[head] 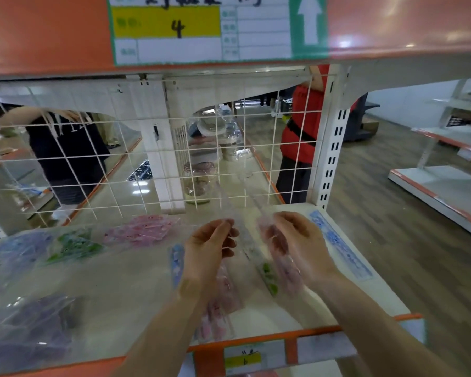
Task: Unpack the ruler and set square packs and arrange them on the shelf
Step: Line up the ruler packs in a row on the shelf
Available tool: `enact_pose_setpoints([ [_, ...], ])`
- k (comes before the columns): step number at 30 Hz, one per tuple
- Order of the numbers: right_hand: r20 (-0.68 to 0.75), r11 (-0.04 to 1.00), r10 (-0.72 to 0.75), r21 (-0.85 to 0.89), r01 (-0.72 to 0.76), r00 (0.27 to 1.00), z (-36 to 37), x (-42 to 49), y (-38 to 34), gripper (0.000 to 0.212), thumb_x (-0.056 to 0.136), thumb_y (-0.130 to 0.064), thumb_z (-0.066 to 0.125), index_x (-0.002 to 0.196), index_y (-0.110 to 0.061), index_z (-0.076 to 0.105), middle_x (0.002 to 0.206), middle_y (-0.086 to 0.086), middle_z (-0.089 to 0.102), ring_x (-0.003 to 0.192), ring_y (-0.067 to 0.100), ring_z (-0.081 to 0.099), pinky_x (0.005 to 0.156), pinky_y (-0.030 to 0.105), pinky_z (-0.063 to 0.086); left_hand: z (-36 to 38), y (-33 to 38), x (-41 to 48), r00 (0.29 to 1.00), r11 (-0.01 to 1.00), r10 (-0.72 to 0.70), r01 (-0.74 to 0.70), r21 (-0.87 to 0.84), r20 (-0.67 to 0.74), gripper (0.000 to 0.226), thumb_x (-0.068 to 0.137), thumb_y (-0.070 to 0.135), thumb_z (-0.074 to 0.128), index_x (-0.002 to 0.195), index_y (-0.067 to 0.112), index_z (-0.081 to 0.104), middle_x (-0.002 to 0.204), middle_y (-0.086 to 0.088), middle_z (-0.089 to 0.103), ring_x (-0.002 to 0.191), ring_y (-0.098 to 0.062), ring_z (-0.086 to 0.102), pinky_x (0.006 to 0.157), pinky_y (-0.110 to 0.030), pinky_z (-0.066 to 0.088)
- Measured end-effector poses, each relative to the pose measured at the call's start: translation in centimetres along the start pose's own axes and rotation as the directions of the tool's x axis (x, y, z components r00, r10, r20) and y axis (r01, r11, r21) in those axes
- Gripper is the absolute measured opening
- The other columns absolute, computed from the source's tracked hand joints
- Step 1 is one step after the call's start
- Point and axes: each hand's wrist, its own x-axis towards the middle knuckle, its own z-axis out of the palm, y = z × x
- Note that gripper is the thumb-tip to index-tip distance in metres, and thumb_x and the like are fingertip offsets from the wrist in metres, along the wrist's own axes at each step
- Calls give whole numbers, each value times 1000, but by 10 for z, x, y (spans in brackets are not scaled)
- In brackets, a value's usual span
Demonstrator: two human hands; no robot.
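**A:** Head view: where are the hands?

**B:** Centre of the frame, over the white shelf (125, 284). The left hand (210, 251) has its fingers curled, with thumb and fingertips pinching a clear wrapper (245, 235) that rises toward the wire grid (120, 159).

**A:** And the right hand?

**B:** The right hand (299, 246) curls round a pink ruler pack (283, 268) seen through the film. Blur hides exactly how the fingertips sit.

**A:** The other packs?

**B:** More pink strips (223, 303) show below the left hand at lower centre; I cannot tell whether they hang or lie. A blue ruler pack (340, 246) lies flat along the shelf's right edge. Wider pink packs (144, 229) sit mid-left near the grid, with a green pack (74, 246) left of them and purple packs (19, 251) at the far left.

**A:** Behind the grid?

**B:** A person in red (302, 137) is right of centre and a person in black (63, 151) at the upper left. A shelf label (178, 27) marked 4 is at the top.
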Motion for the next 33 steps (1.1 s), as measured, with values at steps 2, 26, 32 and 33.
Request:
enact_pose_setpoints([
  [2, -80, 997, 3, -82, -10, 997, -12, 5, -5, 21, 94, -15, 55, 80, -7, 68, 64, 6, 65, 51, 11, 52, 53, 23, 41, 13, 5, 2, 1000, 999, -14, 13, 43, 25, 15, 93, 10, 56, 87, 8, 70, 72, -4, 67, 61, -13, 55, 57, -25, 46],
  [26, -157, 662, 38, -736, -142, 987, -82, 51, 5, 15, 75, -2, 58, 81, -5, 71, 69, 4, 68, 66, 22, 65, 66, 35, 56, 44, 7, 1, 989, 965, -137, 122, 233, 48, 16, 92, 8, 56, 80, 8, 67, 73, -7, 64, 60, -16, 54, 61, -28, 47],
  [32, -121, 384, 13, -916, -117, 993, -86, 48, 9, 21, 76, -16, 54, 86, -13, 72, 90, 5, 71, 82, 25, 64, 72, 30, 54, 43, 11, -1, 986, 954, -147, 122, 274, 73, 15, 91, 9, 57, 81, 8, 68, 74, -7, 65, 62, -16, 55, 61, -27, 49],
  [33, -121, 354, 19, -927, -120, 992, -86, 48, 9, 21, 77, -18, 54, 89, -14, 71, 92, 5, 70, 84, 25, 64, 73, 30, 54, 43, 12, -1, 986, 952, -150, 122, 279, 78, 15, 91, 10, 58, 81, 8, 68, 74, -7, 66, 61, -16, 55, 61, -26, 49],
])
